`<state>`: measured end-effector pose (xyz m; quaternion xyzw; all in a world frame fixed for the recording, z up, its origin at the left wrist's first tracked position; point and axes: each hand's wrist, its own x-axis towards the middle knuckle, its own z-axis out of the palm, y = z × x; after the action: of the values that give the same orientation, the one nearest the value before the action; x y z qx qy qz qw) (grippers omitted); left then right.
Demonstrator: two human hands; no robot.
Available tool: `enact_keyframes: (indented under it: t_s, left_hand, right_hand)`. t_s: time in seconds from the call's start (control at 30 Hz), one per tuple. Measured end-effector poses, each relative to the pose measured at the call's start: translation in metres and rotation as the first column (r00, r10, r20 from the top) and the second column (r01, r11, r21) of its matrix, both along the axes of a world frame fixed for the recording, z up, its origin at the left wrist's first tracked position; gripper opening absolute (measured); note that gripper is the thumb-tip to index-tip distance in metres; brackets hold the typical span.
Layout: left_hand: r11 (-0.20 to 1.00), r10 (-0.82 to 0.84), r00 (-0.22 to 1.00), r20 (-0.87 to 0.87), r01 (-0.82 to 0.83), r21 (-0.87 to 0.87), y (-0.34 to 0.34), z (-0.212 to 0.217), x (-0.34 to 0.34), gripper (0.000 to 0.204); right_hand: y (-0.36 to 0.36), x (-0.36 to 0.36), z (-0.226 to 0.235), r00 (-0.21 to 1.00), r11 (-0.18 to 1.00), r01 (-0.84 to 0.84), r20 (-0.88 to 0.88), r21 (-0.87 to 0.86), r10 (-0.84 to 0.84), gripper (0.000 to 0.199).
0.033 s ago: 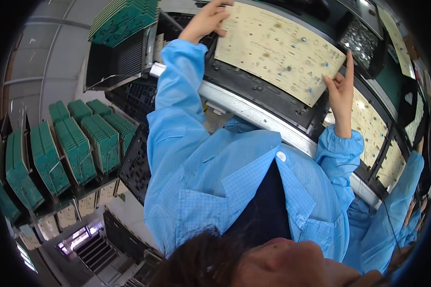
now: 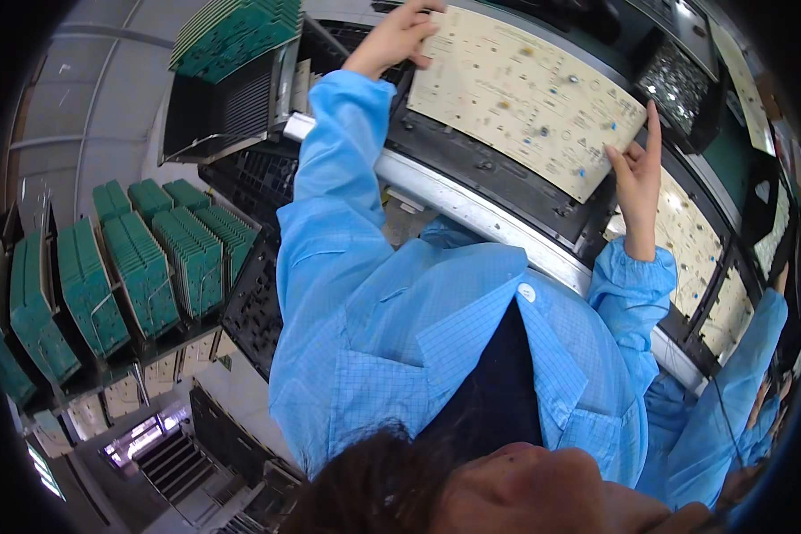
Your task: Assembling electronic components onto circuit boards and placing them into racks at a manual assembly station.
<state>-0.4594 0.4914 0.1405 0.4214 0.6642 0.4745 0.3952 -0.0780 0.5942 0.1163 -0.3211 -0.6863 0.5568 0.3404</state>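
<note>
Left grip [image 2: 393,43] is pinching the left end of a cream circuit board [image 2: 516,102], and the right grip [image 2: 636,182] has the other end, thumb by the lower corner, pointer finger stretched up along the edge. The board's tilted over a black tray [image 2: 472,160], can't tell if it's touching. Silver rail [image 2: 481,209] runs just in front, bin of shiny bits [image 2: 676,84] near the right, green boards [image 2: 133,276] racked way off left.

One left hand [image 2: 399,40], one right hand [image 2: 637,182], one cream circuit board [image 2: 521,102], at least two more cream boards [image 2: 690,236] at the right, one bin [image 2: 707,117] of shiny bits [image 2: 676,84], one white coat button [image 2: 527,293], green boards [image 2: 136,276] too many to count
</note>
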Motion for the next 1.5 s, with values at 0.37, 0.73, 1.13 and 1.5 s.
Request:
enact_keyframes:
  t_s: [0.37,0.73,1.13,1.5]
  left_hand:
    - [0.999,-0.037,0.864,-0.502,0.014,-0.051,0.002,-0.041,-0.009,0.034]
    - [0.993,-0.064,0.364,-0.929,-0.068,-0.094,-0.006,-0.074,0.012,0.036]
    - [0.901,-0.357,0.461,-0.812,0.4,-0.169,-0.059,-0.037,0.12,0.04]
    - [0.977,-0.18,0.457,-0.871,0.189,-0.102,-0.075,-0.053,0.151,0.055]
  right_hand:
    - [0.011,-0.002,-0.007,0.952,0.999,0.044,0.303,0.03,-0.051,0.084]
    - [0.034,0.005,-0.036,0.702,0.778,-0.259,0.665,0.573,-0.256,0.073]
    - [0.091,0.002,-0.023,0.687,0.654,-0.33,0.648,0.681,-0.329,0.031]
    - [0.092,-0.033,-0.021,0.486,0.741,-0.295,0.762,0.603,-0.428,0.024]
